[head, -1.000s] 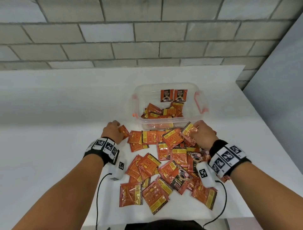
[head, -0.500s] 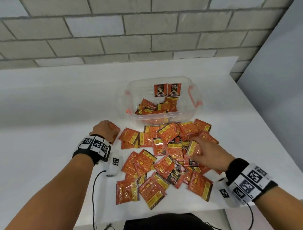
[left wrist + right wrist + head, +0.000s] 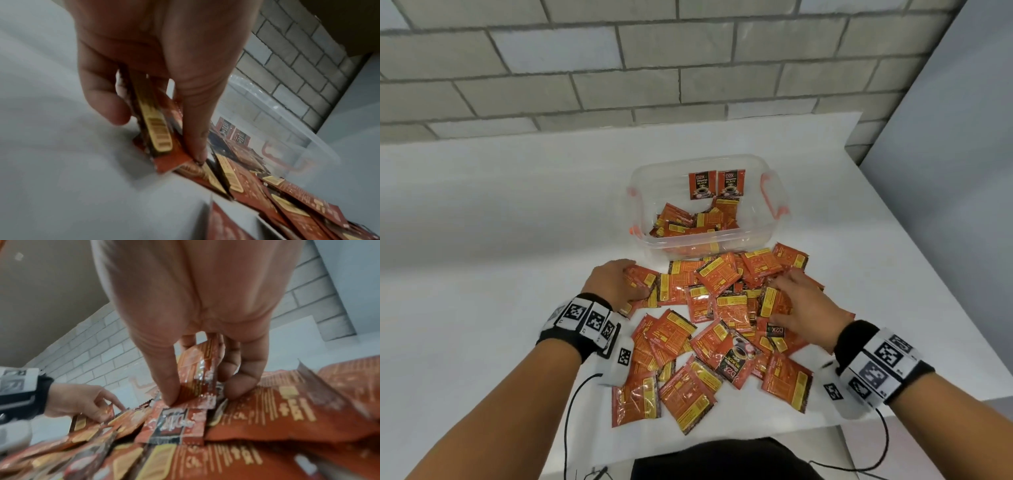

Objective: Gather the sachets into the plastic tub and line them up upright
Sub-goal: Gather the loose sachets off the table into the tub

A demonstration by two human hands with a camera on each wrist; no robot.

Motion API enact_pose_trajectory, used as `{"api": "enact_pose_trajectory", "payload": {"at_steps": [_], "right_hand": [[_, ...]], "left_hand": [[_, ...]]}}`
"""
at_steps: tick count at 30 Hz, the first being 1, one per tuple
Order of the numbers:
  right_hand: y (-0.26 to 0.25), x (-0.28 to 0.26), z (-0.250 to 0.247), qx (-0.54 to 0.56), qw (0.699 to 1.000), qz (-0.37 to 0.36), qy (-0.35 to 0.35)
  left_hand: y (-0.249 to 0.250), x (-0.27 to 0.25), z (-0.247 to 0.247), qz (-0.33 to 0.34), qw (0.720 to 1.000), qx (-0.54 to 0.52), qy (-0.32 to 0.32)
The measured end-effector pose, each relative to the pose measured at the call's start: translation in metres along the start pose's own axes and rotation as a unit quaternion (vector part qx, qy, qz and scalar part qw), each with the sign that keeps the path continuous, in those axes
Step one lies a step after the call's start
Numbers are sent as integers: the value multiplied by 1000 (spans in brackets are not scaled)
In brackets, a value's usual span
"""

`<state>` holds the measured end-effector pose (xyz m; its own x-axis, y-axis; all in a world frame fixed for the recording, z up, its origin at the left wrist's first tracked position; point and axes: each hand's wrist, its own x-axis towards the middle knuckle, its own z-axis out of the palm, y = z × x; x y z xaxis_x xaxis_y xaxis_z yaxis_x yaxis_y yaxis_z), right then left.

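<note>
Orange-red sachets (image 3: 709, 329) lie in a loose heap on the white table in front of the clear plastic tub (image 3: 777, 233). Two sachets (image 3: 716, 185) stand upright against the tub's far wall; several more lie flat inside. My left hand (image 3: 616, 284) is at the heap's left edge and pinches a few sachets (image 3: 156, 129) between thumb and fingers, their lower edge on the table. My right hand (image 3: 801, 305) is on the heap's right side and holds a sachet (image 3: 197, 369) between thumb and fingers above the pile.
The tub has orange clip handles (image 3: 774, 198) on its sides. A grey brick wall (image 3: 654, 68) runs behind the table. The table's right edge (image 3: 928, 274) and near edge are close to the heap. Black cables (image 3: 571, 411) hang from both wrist bands.
My left hand has moved right into the heap and now pinches sachets. My right hand pulled back from the tub's front to the heap's right side, still holding a sachet.
</note>
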<state>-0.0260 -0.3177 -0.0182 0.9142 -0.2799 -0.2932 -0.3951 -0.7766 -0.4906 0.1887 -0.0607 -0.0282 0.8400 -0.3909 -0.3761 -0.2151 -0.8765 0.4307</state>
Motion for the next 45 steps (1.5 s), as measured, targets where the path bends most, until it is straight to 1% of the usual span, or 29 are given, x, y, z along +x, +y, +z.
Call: {"api": "enact_pose_trajectory", "payload": {"at_steps": [3,6,8,10,13,18,21,23,26,28,29,31,32,34,36,38,42,43,45], "right_hand": [[2,-4,-12,100,995,22,5],[21,-8,-24,204,976,69,35],[32,-7,-29,229,968,93,44],[37,-3,-26,195,974,110,18],[33,4,-15,120,986,112,-16],[23,10,-9,90,992,90,7],[19,12,-6,58,994,95,-2],[17,12,-10,94,990,103,3],[17,7,-26,213,972,101,16],[22,-1,-42,306,946,97,52],[26,-6,-50,323,938,99,73],[36,-16,-60,311,940,105,92],[39,-20,-61,294,945,112,86],[45,-25,-57,259,955,133,50],[53,-26,-47,201,967,156,31],[56,-25,-40,126,978,165,37],[58,-23,-28,-22,982,188,20],[61,-23,-25,-28,981,189,16],[64,-25,-24,39,981,186,21]], "left_hand": [[-1,3,2,-7,999,34,10],[-1,5,4,-9,998,59,22],[-1,6,6,-7,999,45,22],[-1,8,6,-17,999,33,16],[3,9,7,-33,999,29,17],[5,7,3,-25,999,-17,40],[8,1,-4,-12,996,-73,51],[12,-5,-12,10,992,-105,72],[17,-16,-24,47,985,-139,95],[20,-23,-29,62,976,-194,75],[23,-27,-29,74,972,-214,55],[27,-32,-25,90,968,-233,6],[28,-32,-21,92,970,-225,-15],[30,-29,-10,89,980,-175,-44],[33,-23,2,68,991,-97,-61],[37,-19,14,42,997,-31,-63],[43,-14,26,49,998,33,-33],[44,-13,26,48,998,46,-23],[46,-13,26,45,998,49,-6]]}}
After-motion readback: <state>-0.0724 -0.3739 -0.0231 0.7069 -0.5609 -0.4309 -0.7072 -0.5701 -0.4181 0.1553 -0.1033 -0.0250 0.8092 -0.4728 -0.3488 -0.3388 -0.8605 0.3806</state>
